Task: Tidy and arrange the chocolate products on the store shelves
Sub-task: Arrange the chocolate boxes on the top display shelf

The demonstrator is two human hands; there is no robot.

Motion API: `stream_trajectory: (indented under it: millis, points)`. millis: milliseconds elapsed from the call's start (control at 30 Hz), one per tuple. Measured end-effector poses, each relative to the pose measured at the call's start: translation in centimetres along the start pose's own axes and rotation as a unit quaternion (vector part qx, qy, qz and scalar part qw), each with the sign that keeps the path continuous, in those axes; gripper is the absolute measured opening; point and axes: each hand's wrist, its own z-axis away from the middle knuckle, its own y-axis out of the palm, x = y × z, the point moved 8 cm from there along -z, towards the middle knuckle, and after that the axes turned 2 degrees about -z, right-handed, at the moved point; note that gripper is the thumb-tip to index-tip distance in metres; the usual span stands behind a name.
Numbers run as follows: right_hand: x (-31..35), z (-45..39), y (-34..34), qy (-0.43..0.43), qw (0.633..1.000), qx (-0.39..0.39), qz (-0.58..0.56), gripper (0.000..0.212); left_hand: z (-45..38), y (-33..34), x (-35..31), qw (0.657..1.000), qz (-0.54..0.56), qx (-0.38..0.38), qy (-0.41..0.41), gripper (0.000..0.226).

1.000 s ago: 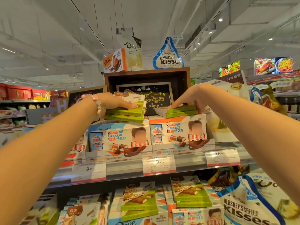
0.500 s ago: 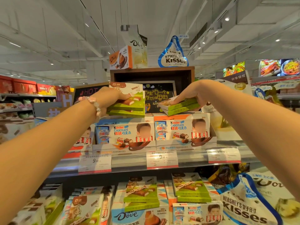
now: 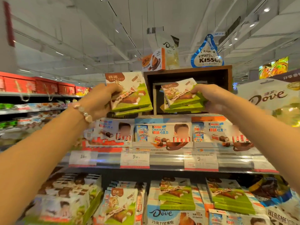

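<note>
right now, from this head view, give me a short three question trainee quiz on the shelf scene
1. True or false: the left hand grips a small stack of flat green-and-white chocolate boxes.
2. What does the right hand hold? A) a blue drop-shaped Kisses bag B) another stack of green-and-white boxes C) nothing
3. Fill in: both stacks are held above the row of white and blue Kinder cartons on the ____ shelf.

Key: 1 true; 2 B; 3 upper
</note>
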Motion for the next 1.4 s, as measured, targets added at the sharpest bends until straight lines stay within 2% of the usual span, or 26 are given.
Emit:
stream_trajectory:
  millis: [133,233,300,433,500,600,700,833,967,1033,1167,1233,1300,1333,1400]
  points:
    - [-0.2,0.3,4.0,-0.025,0.998,0.027,-0.050,0.017,0.1,-6.0,-0.1,0.998,0.031,-0.061,0.014,0.023]
    - [0.0,0.4,7.6,-0.048,0.996,0.043,-0.058,0.013,0.2,-10.6,0.0,0.994,0.026,-0.107,0.025,0.024]
    - [0.4,0.6,10.4,-0.071,0.994,0.060,-0.065,0.023,0.2,-13.7,0.6,0.993,0.019,-0.118,0.016,0.022]
    - [1.2,0.8,16.2,-0.125,0.986,0.070,-0.083,0.039,-0.5,-19.7,1.8,0.995,0.027,-0.097,-0.014,0.004]
    - [1.7,1.0,19.0,-0.141,0.985,0.058,-0.078,0.041,-0.9,-22.1,2.0,0.997,0.018,-0.070,-0.020,0.012]
    - [2.6,1.4,23.3,-0.165,0.982,0.051,-0.082,0.040,-2.0,-26.2,1.3,0.996,-0.066,-0.067,0.012,0.030]
    - [3.7,1.6,27.0,-0.198,0.977,0.038,-0.075,0.042,-2.1,-29.9,0.3,0.987,-0.121,-0.075,0.072,0.025]
    - [4.3,1.5,31.2,-0.232,0.968,0.023,-0.089,0.047,-1.6,-33.8,0.2,0.966,-0.221,-0.023,0.131,0.012]
    - [4.2,2.1,36.1,-0.268,0.962,0.030,-0.045,0.048,-1.7,-35.6,2.4,0.929,-0.330,0.113,0.125,0.034]
    - [4.1,2.4,38.7,-0.288,0.957,0.035,-0.004,0.047,-1.7,-36.0,3.7,0.914,-0.347,0.163,0.131,0.029]
    - [4.3,3.0,42.8,-0.342,0.933,0.035,0.108,0.050,-1.7,-36.4,6.0,0.904,-0.343,0.219,0.127,0.049]
    - [4.2,3.1,44.5,-0.368,0.914,0.043,0.168,0.051,-1.7,-35.7,6.7,0.903,-0.325,0.250,0.130,0.040]
    - [3.8,2.9,46.0,-0.377,0.903,0.057,0.199,0.050,-1.8,-35.0,7.0,0.906,-0.308,0.258,0.132,0.010]
    - [3.6,2.7,46.7,-0.383,0.896,0.059,0.218,0.051,-2.0,-34.8,7.2,0.910,-0.296,0.258,0.131,0.010]
    - [3.2,2.2,47.9,-0.393,0.880,0.062,0.258,0.052,-2.5,-34.2,7.6,0.918,-0.271,0.261,0.126,0.026]
